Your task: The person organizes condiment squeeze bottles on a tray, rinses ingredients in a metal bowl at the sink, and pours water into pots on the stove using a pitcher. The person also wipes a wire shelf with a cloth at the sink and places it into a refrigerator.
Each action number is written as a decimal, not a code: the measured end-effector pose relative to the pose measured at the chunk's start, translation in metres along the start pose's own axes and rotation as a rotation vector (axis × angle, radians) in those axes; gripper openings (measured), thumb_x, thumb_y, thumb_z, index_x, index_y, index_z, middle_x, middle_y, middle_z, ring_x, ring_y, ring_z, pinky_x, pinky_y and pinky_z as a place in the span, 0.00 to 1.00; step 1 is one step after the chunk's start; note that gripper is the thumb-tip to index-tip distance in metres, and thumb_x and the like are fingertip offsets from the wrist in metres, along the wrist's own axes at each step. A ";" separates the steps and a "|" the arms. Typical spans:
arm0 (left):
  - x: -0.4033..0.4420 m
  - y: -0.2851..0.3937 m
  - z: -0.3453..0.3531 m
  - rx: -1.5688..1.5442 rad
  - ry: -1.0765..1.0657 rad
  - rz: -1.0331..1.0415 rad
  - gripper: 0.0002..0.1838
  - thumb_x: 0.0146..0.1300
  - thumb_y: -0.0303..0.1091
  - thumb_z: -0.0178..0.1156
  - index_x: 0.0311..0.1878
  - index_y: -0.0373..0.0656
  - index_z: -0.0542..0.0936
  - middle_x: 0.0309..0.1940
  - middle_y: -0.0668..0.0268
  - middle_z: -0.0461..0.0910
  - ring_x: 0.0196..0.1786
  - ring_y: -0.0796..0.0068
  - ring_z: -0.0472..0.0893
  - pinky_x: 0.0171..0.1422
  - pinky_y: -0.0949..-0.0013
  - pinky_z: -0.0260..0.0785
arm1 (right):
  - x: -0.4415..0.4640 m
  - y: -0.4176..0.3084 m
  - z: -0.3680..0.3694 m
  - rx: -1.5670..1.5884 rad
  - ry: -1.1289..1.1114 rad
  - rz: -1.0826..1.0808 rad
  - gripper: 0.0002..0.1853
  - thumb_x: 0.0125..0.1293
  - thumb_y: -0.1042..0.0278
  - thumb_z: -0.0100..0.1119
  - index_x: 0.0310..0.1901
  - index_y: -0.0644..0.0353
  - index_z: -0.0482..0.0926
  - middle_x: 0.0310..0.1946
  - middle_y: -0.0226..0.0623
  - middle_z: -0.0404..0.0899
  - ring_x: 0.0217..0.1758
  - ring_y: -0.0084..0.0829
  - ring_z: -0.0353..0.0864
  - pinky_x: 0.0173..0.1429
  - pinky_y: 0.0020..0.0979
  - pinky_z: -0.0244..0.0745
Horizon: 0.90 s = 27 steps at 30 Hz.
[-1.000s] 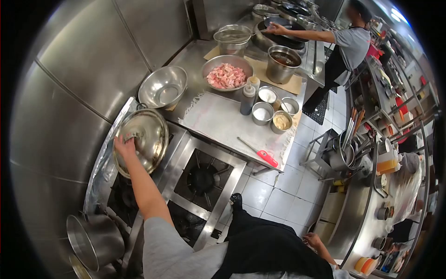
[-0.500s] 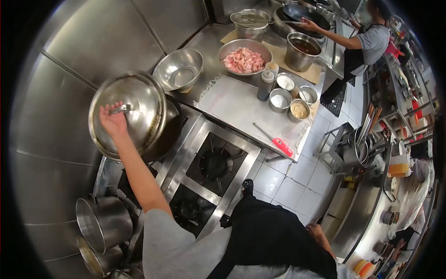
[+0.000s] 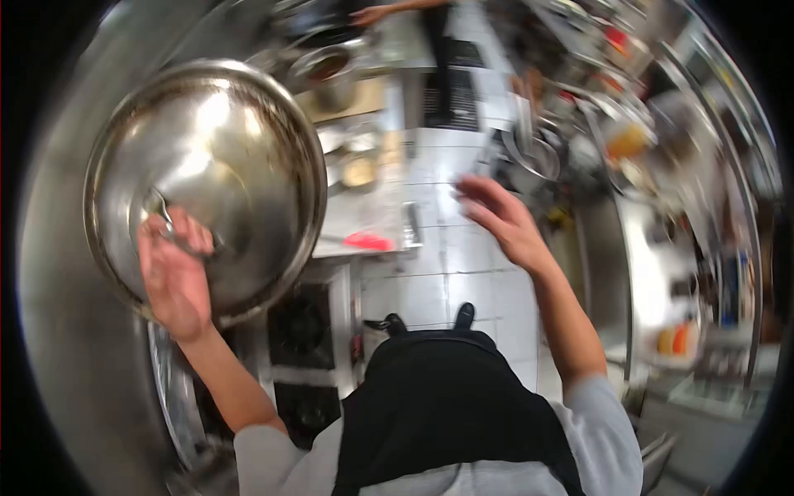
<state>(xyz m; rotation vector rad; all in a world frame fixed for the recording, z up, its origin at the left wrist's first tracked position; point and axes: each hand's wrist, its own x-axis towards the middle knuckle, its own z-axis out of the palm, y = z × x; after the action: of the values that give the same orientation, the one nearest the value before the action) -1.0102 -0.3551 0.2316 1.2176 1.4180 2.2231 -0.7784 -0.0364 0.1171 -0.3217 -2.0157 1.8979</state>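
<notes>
My left hand is closed around the handle of a large round metal pot lid. The lid is raised and tilted so that its shiny outer face is turned toward me, and dark stains run along its rim. It hides the pot and much of the counter behind it. Out in front over the tiled floor, my right hand is empty, fingers stretched out and slightly smeared by motion. No object touches it.
Gas burners lie below the lid. Past it, the counter holds a red lighter, small bowls and a metal pot. A co-worker's hand shows at the top. Shelving and a worktop line the right side.
The lid has come up and closer to me in my left hand. My right hand has risen from beside my apron to the front. The view has turned to the right.
</notes>
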 end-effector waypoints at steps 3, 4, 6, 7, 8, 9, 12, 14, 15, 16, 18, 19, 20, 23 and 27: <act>-0.001 -0.071 0.093 -0.210 -0.129 -0.148 0.24 0.58 0.38 0.60 0.53 0.43 0.62 0.39 0.62 0.65 0.38 0.73 0.68 0.42 0.69 0.64 | 0.004 -0.024 -0.037 0.069 0.088 -0.147 0.24 0.67 0.66 0.54 0.62 0.63 0.64 0.58 0.37 0.69 0.61 0.28 0.67 0.64 0.31 0.62; -0.003 -0.097 0.120 -0.275 -0.185 -0.217 0.22 0.58 0.35 0.60 0.52 0.43 0.61 0.39 0.62 0.66 0.37 0.73 0.69 0.41 0.69 0.66 | -0.001 -0.024 -0.056 0.122 0.134 -0.111 0.25 0.65 0.64 0.57 0.62 0.63 0.65 0.57 0.39 0.69 0.60 0.29 0.68 0.63 0.31 0.64; -0.011 -0.147 0.181 -0.315 -0.243 -0.332 0.20 0.59 0.30 0.59 0.51 0.44 0.61 0.37 0.62 0.67 0.34 0.74 0.70 0.40 0.69 0.68 | -0.021 -0.028 -0.099 0.062 0.196 -0.005 0.30 0.61 0.60 0.63 0.61 0.63 0.65 0.54 0.43 0.71 0.59 0.31 0.69 0.62 0.31 0.65; -0.018 -0.171 0.209 -0.303 -0.248 -0.379 0.19 0.60 0.29 0.58 0.50 0.45 0.61 0.36 0.62 0.68 0.32 0.74 0.71 0.39 0.69 0.68 | -0.035 -0.017 -0.126 -0.094 0.270 0.031 0.33 0.57 0.58 0.66 0.61 0.64 0.66 0.52 0.43 0.73 0.57 0.31 0.70 0.60 0.31 0.66; -0.026 -0.194 0.232 -0.374 -0.277 -0.418 0.19 0.59 0.28 0.57 0.49 0.45 0.60 0.35 0.62 0.68 0.31 0.75 0.70 0.38 0.69 0.68 | -0.050 -0.002 -0.149 -0.085 0.383 0.040 0.33 0.56 0.58 0.67 0.60 0.64 0.67 0.51 0.43 0.73 0.56 0.31 0.71 0.60 0.31 0.66; -0.032 -0.218 0.253 -0.447 -0.304 -0.455 0.19 0.59 0.27 0.57 0.49 0.45 0.60 0.34 0.63 0.68 0.30 0.75 0.70 0.38 0.69 0.68 | -0.063 0.012 -0.170 -0.078 0.494 0.048 0.33 0.55 0.58 0.67 0.59 0.65 0.68 0.51 0.43 0.74 0.55 0.32 0.71 0.59 0.31 0.66; -0.050 -0.270 0.306 -0.557 -0.364 -0.541 0.21 0.58 0.28 0.58 0.50 0.47 0.60 0.32 0.64 0.67 0.32 0.74 0.70 0.38 0.68 0.67 | -0.095 0.044 -0.219 -0.269 0.632 0.189 0.24 0.56 0.64 0.66 0.52 0.65 0.73 0.42 0.37 0.77 0.47 0.26 0.74 0.52 0.27 0.68; -0.060 -0.298 0.333 -0.558 -0.391 -0.558 0.21 0.58 0.28 0.57 0.51 0.46 0.59 0.30 0.64 0.68 0.31 0.73 0.71 0.39 0.68 0.67 | -0.114 0.078 -0.252 -0.166 0.584 0.220 0.18 0.57 0.66 0.64 0.48 0.64 0.74 0.36 0.32 0.76 0.41 0.23 0.72 0.47 0.25 0.67; -0.063 -0.311 0.342 -0.582 -0.397 -0.562 0.20 0.59 0.25 0.55 0.50 0.45 0.58 0.31 0.64 0.68 0.30 0.74 0.72 0.38 0.68 0.68 | -0.116 0.087 -0.264 -0.064 0.526 0.247 0.13 0.59 0.69 0.62 0.43 0.63 0.76 0.30 0.27 0.75 0.36 0.19 0.71 0.42 0.22 0.67; -0.064 -0.323 0.346 -0.545 -0.405 -0.575 0.20 0.60 0.25 0.55 0.51 0.45 0.59 0.32 0.64 0.69 0.32 0.73 0.73 0.41 0.68 0.68 | -0.116 0.092 -0.267 -0.066 0.527 0.249 0.13 0.59 0.69 0.62 0.43 0.63 0.76 0.30 0.27 0.75 0.36 0.19 0.71 0.42 0.22 0.67; -0.071 -0.344 0.353 -0.515 -0.415 -0.600 0.20 0.61 0.26 0.55 0.52 0.45 0.59 0.33 0.63 0.70 0.34 0.72 0.74 0.45 0.68 0.68 | -0.113 0.100 -0.263 -0.091 0.680 0.148 0.05 0.60 0.72 0.58 0.37 0.62 0.76 0.24 0.21 0.70 0.29 0.16 0.66 0.36 0.20 0.62; -0.074 -0.356 0.353 -0.415 -0.388 -0.657 0.19 0.63 0.28 0.55 0.53 0.45 0.59 0.35 0.62 0.72 0.38 0.71 0.75 0.49 0.68 0.67 | -0.109 0.102 -0.260 -0.145 0.703 0.138 0.06 0.59 0.73 0.58 0.38 0.63 0.76 0.24 0.23 0.71 0.29 0.16 0.68 0.35 0.20 0.63; -0.078 -0.368 0.349 -0.311 -0.360 -0.714 0.18 0.64 0.31 0.55 0.54 0.44 0.60 0.37 0.61 0.73 0.42 0.71 0.76 0.53 0.67 0.66 | -0.105 0.100 -0.254 -0.262 0.692 0.151 0.07 0.58 0.73 0.59 0.38 0.63 0.76 0.24 0.26 0.72 0.29 0.17 0.69 0.34 0.22 0.64; -0.084 -0.414 0.318 -0.670 -0.290 -1.064 0.27 0.66 0.50 0.52 0.58 0.42 0.60 0.53 0.49 0.70 0.58 0.58 0.70 0.67 0.52 0.59 | -0.085 0.118 -0.241 -0.689 0.565 -0.003 0.06 0.54 0.76 0.56 0.35 0.63 0.76 0.27 0.41 0.76 0.31 0.39 0.76 0.35 0.34 0.68; -0.075 -0.440 0.303 -1.010 0.171 -1.327 0.33 0.63 0.54 0.54 0.57 0.33 0.61 0.56 0.41 0.64 0.62 0.47 0.65 0.68 0.45 0.57 | -0.064 0.158 -0.244 -1.107 0.210 -0.234 0.07 0.51 0.76 0.56 0.33 0.58 0.76 0.31 0.33 0.76 0.38 0.35 0.75 0.43 0.36 0.64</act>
<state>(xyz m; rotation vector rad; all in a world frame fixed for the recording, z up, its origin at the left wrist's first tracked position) -0.8351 0.0159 -0.1195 -0.2641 0.5344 1.5452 -0.6338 0.1732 -0.0366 -0.4813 -2.5907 0.4370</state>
